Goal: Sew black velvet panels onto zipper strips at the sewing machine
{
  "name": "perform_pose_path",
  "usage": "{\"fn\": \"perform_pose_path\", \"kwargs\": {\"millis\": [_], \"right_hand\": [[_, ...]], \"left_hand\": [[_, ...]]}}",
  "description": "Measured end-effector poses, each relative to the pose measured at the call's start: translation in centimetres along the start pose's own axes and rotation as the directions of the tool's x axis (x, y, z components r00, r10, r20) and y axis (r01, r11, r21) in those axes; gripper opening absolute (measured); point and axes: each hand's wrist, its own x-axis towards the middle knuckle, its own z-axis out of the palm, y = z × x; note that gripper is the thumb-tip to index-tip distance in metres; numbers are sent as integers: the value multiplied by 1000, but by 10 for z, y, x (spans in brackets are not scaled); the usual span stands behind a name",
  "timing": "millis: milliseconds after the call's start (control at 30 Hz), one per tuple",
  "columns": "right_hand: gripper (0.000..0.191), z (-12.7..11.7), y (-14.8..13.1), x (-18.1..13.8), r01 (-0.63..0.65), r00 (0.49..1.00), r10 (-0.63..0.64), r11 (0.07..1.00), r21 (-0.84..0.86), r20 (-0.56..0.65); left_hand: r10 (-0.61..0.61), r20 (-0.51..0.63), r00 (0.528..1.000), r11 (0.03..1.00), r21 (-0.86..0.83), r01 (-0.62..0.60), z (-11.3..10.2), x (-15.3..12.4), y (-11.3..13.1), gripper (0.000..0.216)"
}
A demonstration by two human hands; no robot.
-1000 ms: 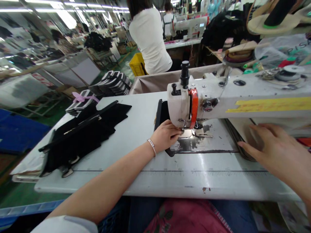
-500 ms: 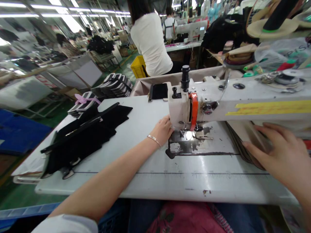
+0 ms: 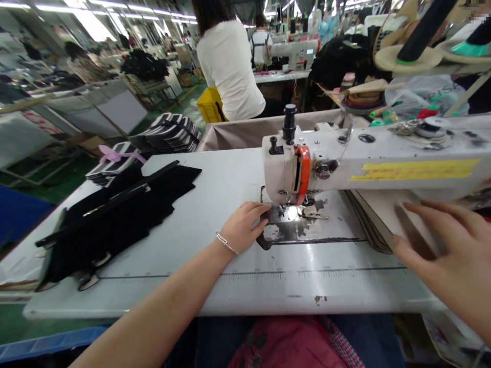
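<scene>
My left hand (image 3: 242,228) rests on the white table (image 3: 215,189) just left of the metal needle plate (image 3: 307,232), fingers loosely stretched toward it and holding nothing. The white sewing machine head (image 3: 286,166) with its orange guard stands right above the plate. My right hand (image 3: 448,250) lies flat, fingers spread, on a stack of tan pieces (image 3: 374,217) under the machine arm. A pile of black pieces (image 3: 115,220) lies at the table's left end, apart from both hands.
Behind the table hangs a beige cloth trough (image 3: 238,134). Bundles of striped pieces (image 3: 169,134) and a yellow crate (image 3: 208,104) stand beyond it. A person in a white top (image 3: 230,66) sits facing away. Thread cones and spools (image 3: 418,36) crowd the top right.
A black piece at the needle slid to the table's back edge and is gone from view. My left hand drew back from the presser foot to beside the plate.
</scene>
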Motion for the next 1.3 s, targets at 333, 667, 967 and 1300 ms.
{"fn": "perform_pose_path", "kwargs": {"millis": [333, 667, 967, 1300], "right_hand": [[37, 49, -106, -55, 237, 876, -355, 906, 349, 326], [42, 107, -81, 12, 415, 777, -595, 730, 543, 206], [40, 115, -83, 13, 367, 827, -521, 784, 502, 209], [37, 117, -84, 13, 387, 830, -523, 790, 476, 195]], "left_hand": [[339, 158, 927, 939, -4, -343, -6, -5, 20, 32], [210, 244, 947, 965, -205, -161, -18, -5, 4, 42], [136, 232, 963, 977, -193, -92, -12, -5, 2, 41], [137, 238, 962, 977, -192, -92, -11, -4, 4, 40]]}}
